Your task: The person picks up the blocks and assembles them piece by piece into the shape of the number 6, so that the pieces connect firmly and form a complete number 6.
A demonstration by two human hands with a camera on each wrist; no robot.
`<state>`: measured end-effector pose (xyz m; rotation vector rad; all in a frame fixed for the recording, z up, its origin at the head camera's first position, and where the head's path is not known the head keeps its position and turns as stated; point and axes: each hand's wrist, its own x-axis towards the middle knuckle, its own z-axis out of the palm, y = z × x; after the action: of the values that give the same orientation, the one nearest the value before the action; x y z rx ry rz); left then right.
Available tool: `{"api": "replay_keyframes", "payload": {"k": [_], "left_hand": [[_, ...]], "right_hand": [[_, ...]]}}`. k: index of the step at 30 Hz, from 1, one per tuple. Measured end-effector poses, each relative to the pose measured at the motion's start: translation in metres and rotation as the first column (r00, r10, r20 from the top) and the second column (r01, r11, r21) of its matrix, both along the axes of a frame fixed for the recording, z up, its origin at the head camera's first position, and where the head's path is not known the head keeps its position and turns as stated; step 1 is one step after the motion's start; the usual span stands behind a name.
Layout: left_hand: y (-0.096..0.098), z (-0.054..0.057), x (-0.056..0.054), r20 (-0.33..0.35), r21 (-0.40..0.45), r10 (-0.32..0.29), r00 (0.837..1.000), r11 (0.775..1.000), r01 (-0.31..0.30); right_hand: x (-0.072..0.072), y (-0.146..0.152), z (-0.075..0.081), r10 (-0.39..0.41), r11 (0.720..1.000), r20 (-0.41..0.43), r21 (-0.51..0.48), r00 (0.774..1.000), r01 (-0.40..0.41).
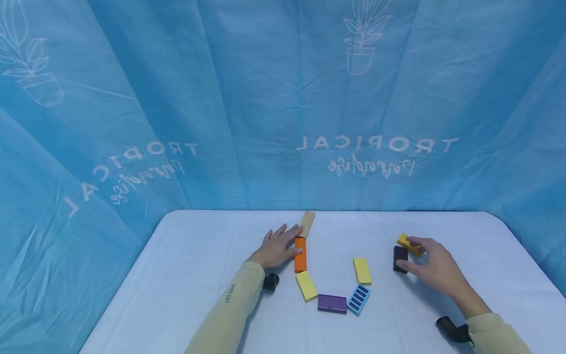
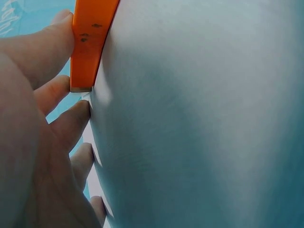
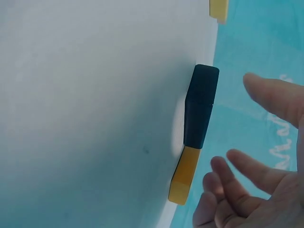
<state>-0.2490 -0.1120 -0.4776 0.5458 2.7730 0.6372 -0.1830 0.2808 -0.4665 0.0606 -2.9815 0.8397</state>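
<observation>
My left hand (image 1: 276,250) reaches over the table with fingers spread. Its thumb lies at the side of an orange block (image 1: 300,263), and its index fingertip is right by a plain wooden block (image 1: 307,223). The left wrist view shows the orange block (image 2: 92,45) beside the thumb. Over on the right, my right hand (image 1: 438,268) hovers, thumb and fingers apart, around a black block (image 1: 400,253) and a golden-yellow block (image 1: 415,250). In the right wrist view, a gap shows between the fingers and the black block (image 3: 199,107) and golden-yellow block (image 3: 184,175), which meet end to end.
Two pale yellow blocks (image 1: 307,286), a purple block (image 1: 332,304) and a blue block with dark bars (image 1: 358,299) continue the curve from the orange block. Behind the white table (image 1: 199,246) hangs a blue printed curtain (image 1: 265,98).
</observation>
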Motion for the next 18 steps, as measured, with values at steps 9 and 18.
{"api": "replay_keyframes", "payload": {"k": [9,18], "left_hand": [[0.000,-0.001,0.000,-0.001,-0.004,0.003,1.000,1.000,-0.003],[0.000,0.000,0.000,0.003,0.002,0.005,1.000,1.000,-0.005]], "right_hand": [[-0.003,-0.008,0.000,-0.024,0.998,0.081,0.053,0.996,0.020],[-0.004,-0.013,0.001,-0.014,0.993,0.081,0.114,0.997,0.005]]}}
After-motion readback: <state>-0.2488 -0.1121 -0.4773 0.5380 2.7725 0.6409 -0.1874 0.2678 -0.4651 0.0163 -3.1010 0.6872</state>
